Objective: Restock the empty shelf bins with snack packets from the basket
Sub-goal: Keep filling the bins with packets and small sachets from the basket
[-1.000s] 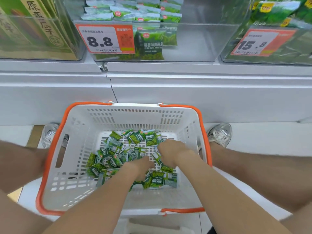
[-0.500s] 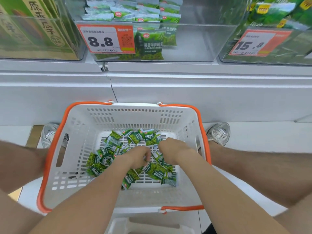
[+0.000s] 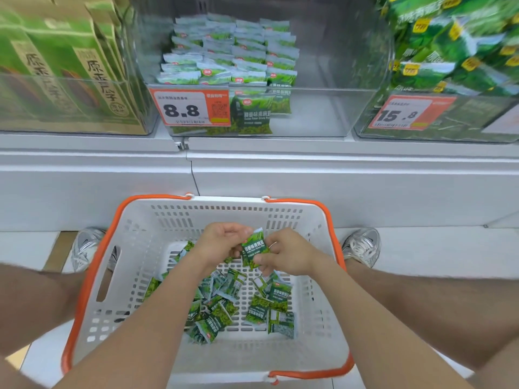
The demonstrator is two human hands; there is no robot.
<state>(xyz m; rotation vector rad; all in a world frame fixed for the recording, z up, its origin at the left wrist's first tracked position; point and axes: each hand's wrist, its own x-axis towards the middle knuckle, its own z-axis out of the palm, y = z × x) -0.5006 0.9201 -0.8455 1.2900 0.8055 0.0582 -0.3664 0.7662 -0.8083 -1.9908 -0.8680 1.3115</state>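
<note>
A packet (image 3: 254, 248) was pinched by the left hand (image 3: 222, 245) and the right hand (image 3: 290, 256), well inside the rim of the basket (image 3: 335, 228), with open room seen on the right of the bin (image 3: 311, 116).

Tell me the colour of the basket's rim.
Orange rim on a white basket; it shows best in the head view.

The person wears silver-and-white mesh running shoes, a left shoe (image 3: 84, 245) and a right shoe (image 3: 362, 245) (glossy metallic panels, pale laces). The left hand (image 3: 222, 242), right hand (image 3: 289, 254), forearms and legs are bare.
</note>
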